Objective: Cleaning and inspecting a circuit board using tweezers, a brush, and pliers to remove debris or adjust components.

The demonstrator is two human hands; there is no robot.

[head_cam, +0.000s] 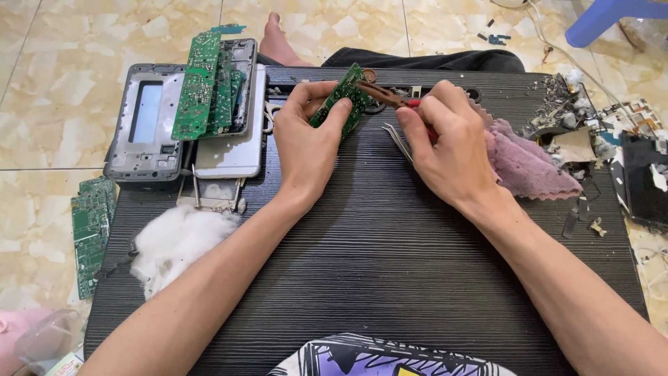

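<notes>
The left hand [306,143] is holding a small green circuit board [341,101] up on its edge, near the back edge of the black table [376,257]. Thumb & fingers are closed around the board, prob. so it is not wobbling. The right hand [445,150] is wrapped tight around red-handled pliers [386,96], w/ the rusty tip touching the top of the board. A pink cloth [525,167] is lying just beside the right hand.

At the back left corner a gray phone frame [142,125] is lying flat like a little tray; nothing is sitting in its window. Next to it, more green boards [198,83] are piling on a white phone back [233,157]. White cotton fluff [174,244] is sitting by the left edge. Broken bits [560,111] are heaping at the back right corner.
</notes>
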